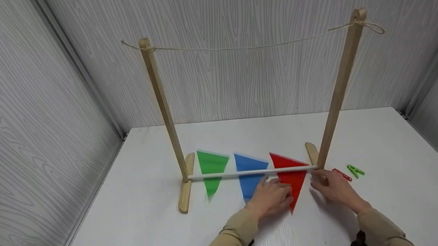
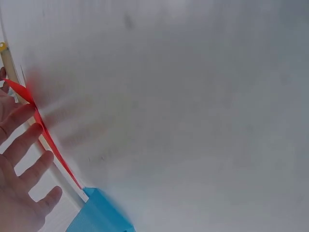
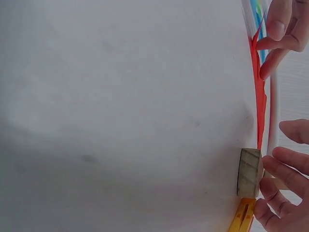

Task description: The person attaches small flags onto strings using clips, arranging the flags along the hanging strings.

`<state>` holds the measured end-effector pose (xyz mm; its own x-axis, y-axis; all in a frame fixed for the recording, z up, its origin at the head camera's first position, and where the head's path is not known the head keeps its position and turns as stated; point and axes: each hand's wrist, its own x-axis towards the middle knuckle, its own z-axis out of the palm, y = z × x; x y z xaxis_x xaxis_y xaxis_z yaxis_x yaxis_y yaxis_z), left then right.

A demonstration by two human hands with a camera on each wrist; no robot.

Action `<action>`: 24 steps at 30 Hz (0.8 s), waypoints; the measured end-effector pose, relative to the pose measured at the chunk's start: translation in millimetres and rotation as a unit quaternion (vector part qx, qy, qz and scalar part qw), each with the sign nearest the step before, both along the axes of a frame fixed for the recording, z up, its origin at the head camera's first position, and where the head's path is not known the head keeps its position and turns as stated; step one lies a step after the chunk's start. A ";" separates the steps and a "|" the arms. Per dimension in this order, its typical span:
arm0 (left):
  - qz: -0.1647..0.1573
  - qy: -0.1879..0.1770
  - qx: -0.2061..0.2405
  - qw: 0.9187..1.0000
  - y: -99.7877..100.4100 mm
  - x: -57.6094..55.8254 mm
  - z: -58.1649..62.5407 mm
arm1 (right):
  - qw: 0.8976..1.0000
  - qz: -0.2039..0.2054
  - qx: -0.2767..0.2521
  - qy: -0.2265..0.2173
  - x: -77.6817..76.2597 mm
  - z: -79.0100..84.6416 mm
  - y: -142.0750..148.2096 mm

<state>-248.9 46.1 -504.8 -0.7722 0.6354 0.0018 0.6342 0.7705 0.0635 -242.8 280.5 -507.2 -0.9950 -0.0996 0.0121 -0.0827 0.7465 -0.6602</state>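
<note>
My left hand [image 1: 272,196] is over the lower left edge of a red triangular flag [image 1: 297,181], its fingers spread at the flag in the left wrist view. Just left of that hand lies a blue triangular flag [image 1: 249,164], its lower part partly covered by the hand. My right hand [image 1: 335,186] is at the right foot [image 3: 249,171] of a wooden stand, fingers loosely bent and nothing visible between them. Close by the right hand lie a red clothespin [image 1: 343,175] and a green clothespin [image 1: 355,171]. A green triangular flag [image 1: 213,163] lies farther left.
Two wooden posts [image 1: 163,108] rise from the feet, with a string [image 1: 256,47] tied between their tops. A white crossbar [image 1: 228,174] joins them low down and passes over the flags. Grey wood-grain panels [image 1: 239,85] surround the white table [image 1: 132,227].
</note>
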 end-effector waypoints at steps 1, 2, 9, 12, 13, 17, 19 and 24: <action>-0.002 0.000 0.003 1.000 -0.1 -0.4 -0.6 | 1.000 0.000 -0.001 -0.001 0.0 0.0 0.1; -0.005 0.000 0.006 1.000 -0.2 -0.8 -0.9 | 1.000 -0.001 -0.002 -0.003 0.0 0.0 0.2; -0.048 -0.022 0.052 0.997 -3.0 -6.7 -1.0 | 1.000 0.003 -0.005 0.001 1.4 0.5 0.5; -0.058 -0.056 0.083 0.993 -5.1 -7.5 0.9 | 1.000 0.008 -0.007 0.010 1.3 -0.6 0.5; -0.058 -0.066 0.089 0.992 -5.8 -7.4 1.4 | 1.000 0.010 -0.009 0.014 1.2 -1.0 0.4; -0.057 -0.084 0.110 0.989 -8.3 -5.3 3.1 | 1.000 0.014 -0.007 0.025 0.9 -1.9 -0.2; -0.057 -0.085 0.117 0.988 -8.8 -4.2 3.3 | 0.999 0.015 -0.003 0.032 1.1 -1.6 -1.1; -0.049 -0.096 0.123 0.987 -10.2 -1.8 4.5 | 0.999 0.012 0.006 0.038 1.9 -0.2 -4.7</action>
